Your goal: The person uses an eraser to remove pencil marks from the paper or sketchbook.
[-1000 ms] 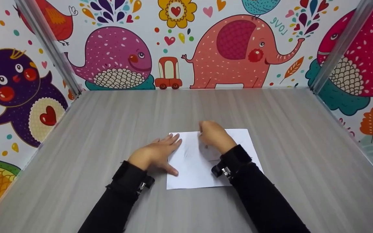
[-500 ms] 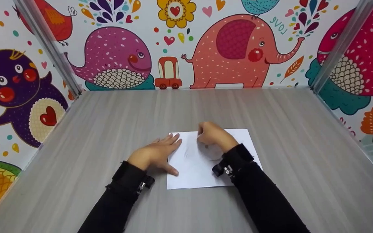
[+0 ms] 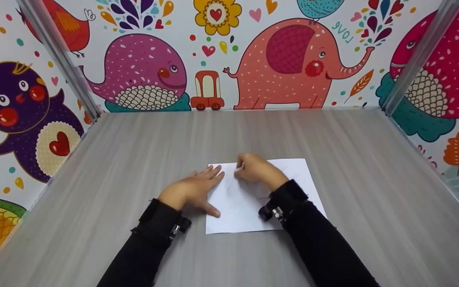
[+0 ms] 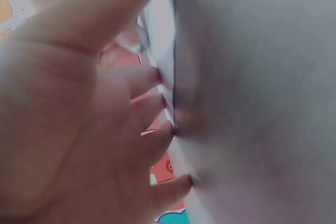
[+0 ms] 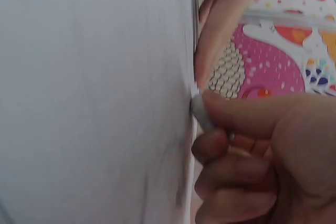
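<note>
A white sheet of paper [image 3: 237, 217] with faint grey pencil marks lies flat on the table. My left hand [image 3: 193, 190] rests on its left edge, fingers spread and thumb lower down. Over the paper's upper middle is my right hand [image 3: 258, 171], its thumb and index finger pinching a small whitish eraser [image 5: 200, 112]. In the right wrist view the eraser's end touches the paper surface. The other right fingers are curled in. In the left wrist view, the left fingertips [image 4: 167, 129] press along the sheet's edge.
The grey wood-grain table [image 3: 134, 151] extends round the sheet. Printed cartoon panels [image 3: 213, 48] stand behind and at both sides, with metal posts [image 3: 60, 59] at the back corners. Black wrist cameras [image 3: 271, 211] are strapped over dark sleeves.
My right hand has shifted left across the paper and slightly nearer to me, the eraser still pinched. The left hand stays in place.
</note>
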{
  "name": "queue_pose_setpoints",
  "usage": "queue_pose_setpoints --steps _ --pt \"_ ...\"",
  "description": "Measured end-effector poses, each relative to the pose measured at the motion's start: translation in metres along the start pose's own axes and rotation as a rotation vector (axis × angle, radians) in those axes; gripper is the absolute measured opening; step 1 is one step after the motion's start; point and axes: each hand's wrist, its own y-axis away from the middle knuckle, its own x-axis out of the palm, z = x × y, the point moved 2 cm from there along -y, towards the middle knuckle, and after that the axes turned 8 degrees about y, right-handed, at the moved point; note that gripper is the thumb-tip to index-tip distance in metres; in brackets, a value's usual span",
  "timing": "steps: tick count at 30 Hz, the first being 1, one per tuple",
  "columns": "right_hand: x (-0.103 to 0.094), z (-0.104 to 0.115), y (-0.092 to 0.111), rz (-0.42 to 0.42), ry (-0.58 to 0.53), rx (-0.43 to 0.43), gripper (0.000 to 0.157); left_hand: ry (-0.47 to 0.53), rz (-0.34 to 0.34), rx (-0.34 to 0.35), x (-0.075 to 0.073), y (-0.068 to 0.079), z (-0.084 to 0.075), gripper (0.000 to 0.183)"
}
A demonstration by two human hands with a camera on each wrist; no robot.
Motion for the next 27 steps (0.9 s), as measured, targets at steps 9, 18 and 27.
queue_pose_setpoints --steps 9,18,27 --pt "-0.003 -0.004 0.0 -0.022 -0.021 0.023 0.012 0.017 -0.001 0.0 0.0 0.0 -0.001 0.121" --pt "-0.005 -0.015 0.002 -0.061 -0.03 0.072 0.014 0.005 -0.002 0.005 0.001 -0.001 -0.003 0.12" --pt "-0.001 -0.006 -0.002 -0.04 -0.061 0.055 0.013 -0.008 -0.002 -0.002 0.0 0.0 -0.002 0.12"
